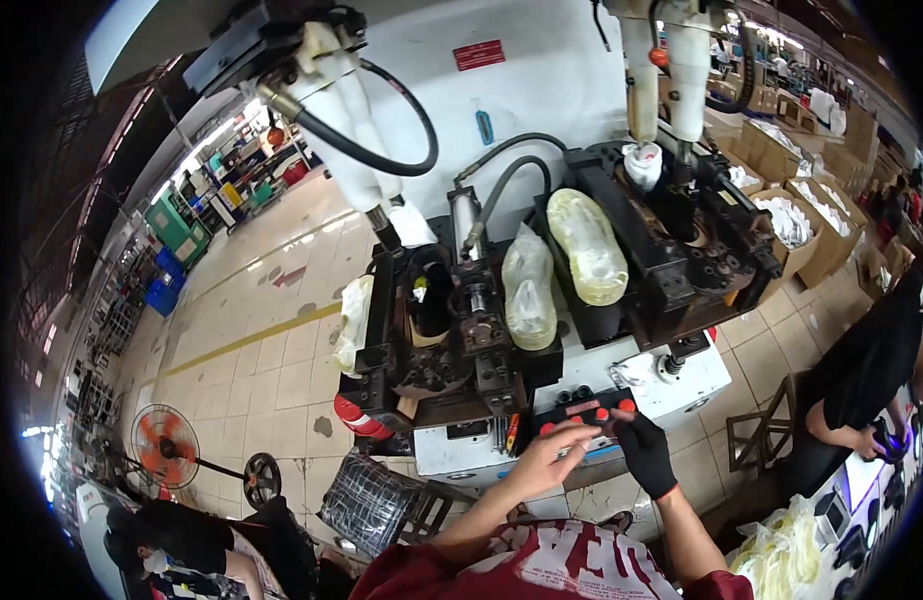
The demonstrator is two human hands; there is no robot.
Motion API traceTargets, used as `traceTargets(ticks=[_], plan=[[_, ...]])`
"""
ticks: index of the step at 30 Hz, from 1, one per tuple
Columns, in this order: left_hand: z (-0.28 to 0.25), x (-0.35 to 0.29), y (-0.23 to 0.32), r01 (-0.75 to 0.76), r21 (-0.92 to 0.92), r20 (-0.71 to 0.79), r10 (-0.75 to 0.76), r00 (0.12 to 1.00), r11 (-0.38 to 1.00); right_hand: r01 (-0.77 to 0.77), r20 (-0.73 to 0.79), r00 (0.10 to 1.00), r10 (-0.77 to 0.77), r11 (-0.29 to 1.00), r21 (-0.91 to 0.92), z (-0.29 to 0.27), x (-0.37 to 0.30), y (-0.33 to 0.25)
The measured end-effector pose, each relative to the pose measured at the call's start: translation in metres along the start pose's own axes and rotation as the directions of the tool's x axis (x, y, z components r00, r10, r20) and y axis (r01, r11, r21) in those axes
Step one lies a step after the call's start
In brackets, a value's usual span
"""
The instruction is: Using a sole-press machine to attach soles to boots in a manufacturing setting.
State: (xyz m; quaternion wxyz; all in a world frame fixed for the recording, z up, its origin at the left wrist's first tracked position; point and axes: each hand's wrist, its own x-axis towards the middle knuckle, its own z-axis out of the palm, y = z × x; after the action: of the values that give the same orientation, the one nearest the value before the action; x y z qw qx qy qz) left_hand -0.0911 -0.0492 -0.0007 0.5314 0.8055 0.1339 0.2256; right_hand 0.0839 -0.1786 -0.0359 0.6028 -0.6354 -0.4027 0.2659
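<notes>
My bare left hand (556, 456) is at the front of the machine, its fingers stretched out over the near edge of a black control panel (555, 412). My right hand (647, 455) wears a black glove with bare fingertips. Its fingers reach toward the red buttons (626, 405) at the panel's right end; whether they touch is hard to tell. Neither hand holds anything that I can see. Behind the panel, two sole-shaped pads wrapped in clear film, one whitish (529, 300) and one yellowish (588, 250), lean between the two dark metal press stations.
The left press station (431, 350) and right press station (696, 250) carry hoses and pistons. A wrapped black stool (371, 500) stands at lower left, near a fan (165, 447). Co-workers sit at lower left and right. Cartons (781, 225) fill the far right.
</notes>
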Motion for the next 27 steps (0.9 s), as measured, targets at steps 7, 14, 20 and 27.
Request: traceTargets(ticks=[7,14,20,27], plan=[[-0.214,0.001,0.012,0.118,0.411,-0.447,0.088,0.89,0.904,0.222,0.196,0.952,-0.233,0.972,0.079,0.163,0.051,-0.104],[-0.299,0.024,-0.091,0.386,0.817,-0.205,-0.41,0.889,0.429,0.069,0.072,0.994,-0.078,0.992,0.11,0.321,0.159,-0.103],[-0.291,0.066,-0.108,0.383,0.885,-0.145,-0.624,0.768,0.266,0.086,-0.258,0.948,-0.186,0.93,-0.356,0.381,0.278,0.0],[-0.295,0.053,-0.105,0.357,0.892,-0.104,-0.642,0.759,0.277,0.107,-0.225,0.954,-0.196,0.928,-0.357,0.383,0.33,-0.04]])
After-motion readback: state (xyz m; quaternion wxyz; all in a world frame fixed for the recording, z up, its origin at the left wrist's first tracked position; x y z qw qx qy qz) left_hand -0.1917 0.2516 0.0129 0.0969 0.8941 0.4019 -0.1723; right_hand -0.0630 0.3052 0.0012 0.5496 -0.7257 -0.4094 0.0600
